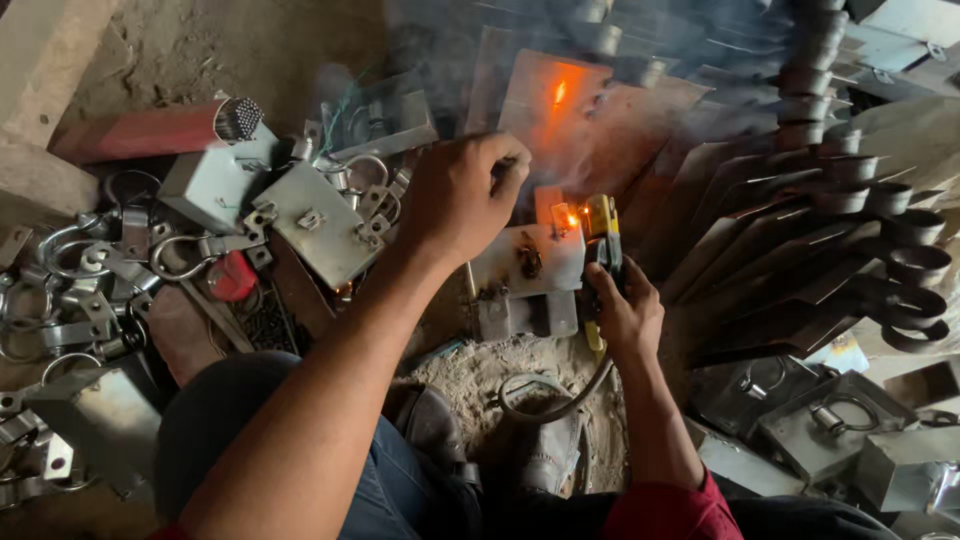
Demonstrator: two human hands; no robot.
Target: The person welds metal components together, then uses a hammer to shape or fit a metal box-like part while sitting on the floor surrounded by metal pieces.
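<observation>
My right hand grips a yellow and black welding electrode holder, its tip glowing orange at the top of a small grey metal block. A cable loops down from the holder toward my lap. My left hand is raised above the block with the fingers curled shut; what it holds is hidden. Smoke rises over the weld, and an upright metal plate behind it glows orange.
A pile of shackles, rings and small plates lies at the left, beside a red bundle of welding rods. Rows of steel blades with tube ends stand at the right. Finished boxes with rings sit lower right. My shoes rest on sandy ground.
</observation>
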